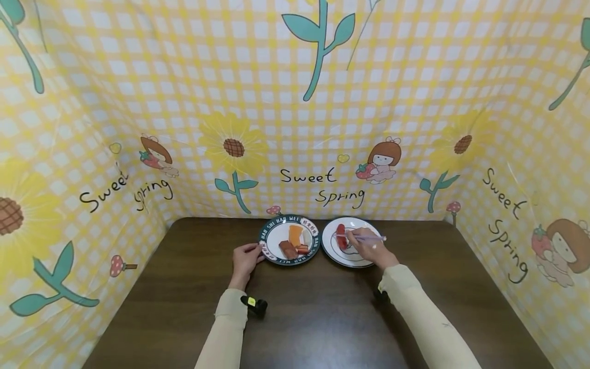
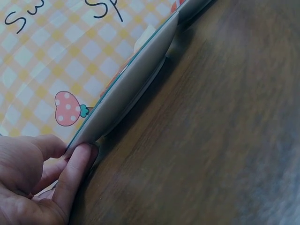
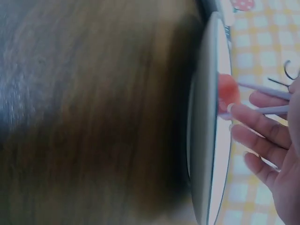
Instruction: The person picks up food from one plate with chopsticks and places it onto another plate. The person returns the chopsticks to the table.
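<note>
My left hand [image 1: 245, 261] pinches the left rim of a green-rimmed plate [image 1: 275, 239]; in the left wrist view thumb and fingers take its edge. On that plate lie an orange slab [image 1: 296, 234], a brown block [image 1: 288, 249], a white piece [image 1: 307, 236] and a small reddish piece [image 1: 302, 249]. Over the white plate [image 1: 328, 243] beside it, my right hand [image 1: 372, 250] holds pale purple chopsticks [image 3: 265, 89]. Their tips are at a red, sausage-like piece [image 1: 341, 237], one stick on each side in the right wrist view. Whether they grip it I cannot tell.
Both plates stand side by side near the far edge of a dark wooden table [image 1: 304, 318]. A yellow checked cloth [image 1: 295, 138] with printed flowers hangs behind and on both sides. Each wrist wears a black strap [image 1: 256, 306].
</note>
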`<state>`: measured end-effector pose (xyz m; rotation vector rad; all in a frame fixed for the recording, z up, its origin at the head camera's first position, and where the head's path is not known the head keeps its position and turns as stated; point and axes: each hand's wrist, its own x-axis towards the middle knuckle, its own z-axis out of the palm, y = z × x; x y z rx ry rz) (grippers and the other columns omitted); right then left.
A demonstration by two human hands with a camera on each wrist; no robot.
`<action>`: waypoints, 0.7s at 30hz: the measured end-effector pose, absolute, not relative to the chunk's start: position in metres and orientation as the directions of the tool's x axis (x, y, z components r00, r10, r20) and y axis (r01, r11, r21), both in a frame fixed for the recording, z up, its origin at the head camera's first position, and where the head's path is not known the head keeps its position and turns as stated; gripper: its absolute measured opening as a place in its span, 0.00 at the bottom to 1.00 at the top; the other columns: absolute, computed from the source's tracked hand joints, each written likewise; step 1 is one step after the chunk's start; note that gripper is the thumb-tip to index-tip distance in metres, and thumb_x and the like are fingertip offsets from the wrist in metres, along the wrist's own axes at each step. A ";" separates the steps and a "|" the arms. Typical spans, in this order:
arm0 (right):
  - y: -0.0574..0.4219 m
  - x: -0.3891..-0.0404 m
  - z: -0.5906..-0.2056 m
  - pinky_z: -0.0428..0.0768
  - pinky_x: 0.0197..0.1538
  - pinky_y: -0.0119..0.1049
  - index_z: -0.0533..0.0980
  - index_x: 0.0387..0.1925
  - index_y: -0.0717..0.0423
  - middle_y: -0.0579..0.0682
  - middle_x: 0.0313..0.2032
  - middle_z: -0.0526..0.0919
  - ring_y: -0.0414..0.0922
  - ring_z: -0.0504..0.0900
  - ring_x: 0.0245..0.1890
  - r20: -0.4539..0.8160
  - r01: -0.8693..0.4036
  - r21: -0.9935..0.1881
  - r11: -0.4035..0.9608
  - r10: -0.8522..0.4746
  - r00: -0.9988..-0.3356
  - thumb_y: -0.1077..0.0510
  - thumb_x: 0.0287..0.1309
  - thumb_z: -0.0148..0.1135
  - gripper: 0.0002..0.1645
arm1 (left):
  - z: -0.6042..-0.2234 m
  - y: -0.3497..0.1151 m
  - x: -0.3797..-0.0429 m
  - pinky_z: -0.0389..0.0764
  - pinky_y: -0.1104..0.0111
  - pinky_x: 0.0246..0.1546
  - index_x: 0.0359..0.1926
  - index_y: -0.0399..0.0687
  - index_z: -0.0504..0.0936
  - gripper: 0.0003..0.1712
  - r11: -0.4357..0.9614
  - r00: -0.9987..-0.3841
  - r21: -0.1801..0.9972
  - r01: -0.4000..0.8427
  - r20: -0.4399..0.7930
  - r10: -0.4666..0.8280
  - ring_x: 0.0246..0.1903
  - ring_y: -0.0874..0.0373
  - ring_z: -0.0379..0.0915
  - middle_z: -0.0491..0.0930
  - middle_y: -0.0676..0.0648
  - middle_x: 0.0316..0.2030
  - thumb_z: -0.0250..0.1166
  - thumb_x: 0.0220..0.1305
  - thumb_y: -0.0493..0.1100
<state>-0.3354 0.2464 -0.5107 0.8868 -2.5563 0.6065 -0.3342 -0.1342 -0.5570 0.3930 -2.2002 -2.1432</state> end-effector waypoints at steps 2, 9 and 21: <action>0.240 -0.335 -0.508 0.75 0.29 0.37 0.77 0.19 0.57 0.41 0.17 0.73 0.41 0.71 0.21 0.371 -0.565 -0.377 0.734 -0.439 -0.818 0.58 0.75 0.51 0.24 | -0.557 -0.134 -0.334 0.88 0.73 0.39 0.59 0.27 0.79 0.21 0.013 -0.967 0.988 -0.156 -0.150 -0.208 0.39 0.59 0.83 0.78 0.29 0.55 0.64 0.71 0.37; 0.230 -0.339 -0.505 0.78 0.27 0.42 0.70 0.16 0.52 0.46 0.14 0.74 0.46 0.74 0.18 0.371 -0.650 -0.119 0.750 -0.574 -0.730 0.65 0.68 0.55 0.22 | -0.557 -0.135 -0.333 0.88 0.72 0.39 0.59 0.27 0.78 0.21 0.016 -0.964 0.986 -0.163 -0.156 -0.214 0.39 0.58 0.84 0.78 0.29 0.55 0.64 0.72 0.37; 0.229 -0.340 -0.501 0.76 0.25 0.39 0.70 0.15 0.52 0.44 0.13 0.72 0.44 0.72 0.17 0.474 -0.682 -0.068 0.728 -0.578 -0.665 0.65 0.62 0.57 0.19 | -0.560 -0.133 -0.335 0.88 0.74 0.33 0.55 0.24 0.80 0.19 -0.011 -0.965 0.992 -0.122 -0.121 -0.234 0.32 0.63 0.83 0.81 0.28 0.50 0.65 0.69 0.35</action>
